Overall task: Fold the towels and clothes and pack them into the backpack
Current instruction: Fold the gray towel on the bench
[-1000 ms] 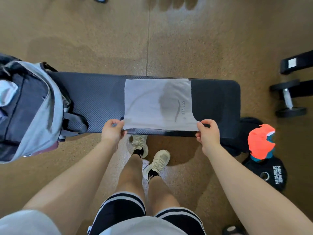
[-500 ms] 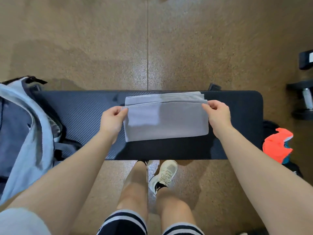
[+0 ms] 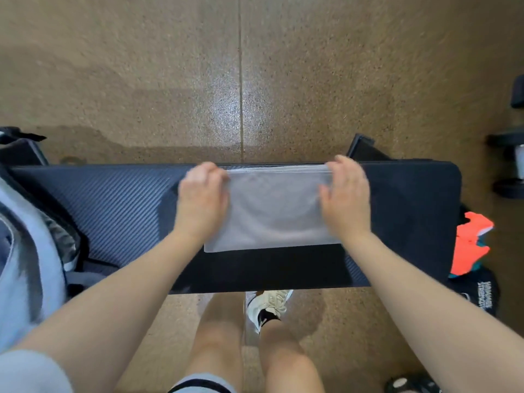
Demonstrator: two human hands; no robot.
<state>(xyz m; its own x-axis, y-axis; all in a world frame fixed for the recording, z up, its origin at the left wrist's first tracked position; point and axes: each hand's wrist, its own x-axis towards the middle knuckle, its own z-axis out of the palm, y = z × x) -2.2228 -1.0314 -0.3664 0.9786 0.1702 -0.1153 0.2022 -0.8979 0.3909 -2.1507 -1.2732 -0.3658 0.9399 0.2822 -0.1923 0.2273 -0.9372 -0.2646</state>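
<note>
— Since a moment ago we've carried the near edge of the towel (image 3: 276, 211) up and over to the far edge, and our hands (image 3: 202, 199) now sit at its far corners instead of at the near side of the bench (image 3: 113, 205).

— So that's one fold done?

— We'd judge so. The towel lies flat between our hands as a halved rectangle, its far edge roughly level with our fingertips, its near edge back toward our wrists.

— Are we gripping it?

— The left hand lies over the left end with fingers curled at the far corner; the right hand (image 3: 346, 198) does the same at the right end. The frame is blurred, so whether we pinch the cloth or merely press it, we cannot tell.

— And the rest?

— Plenty, we'd say. The towel looks too wide yet and probably wants another fold across, one hand toward the other. The backpack (image 3: 25, 251) sits well out beyond our left hand, at that end of the bench. We can't see inside it.

— More to fold?

— Beyond our right hand, down on the floor, there's an orange cloth (image 3: 469, 245) on something dark. It seems unfolded, if it belongs to our pile at all.
</note>
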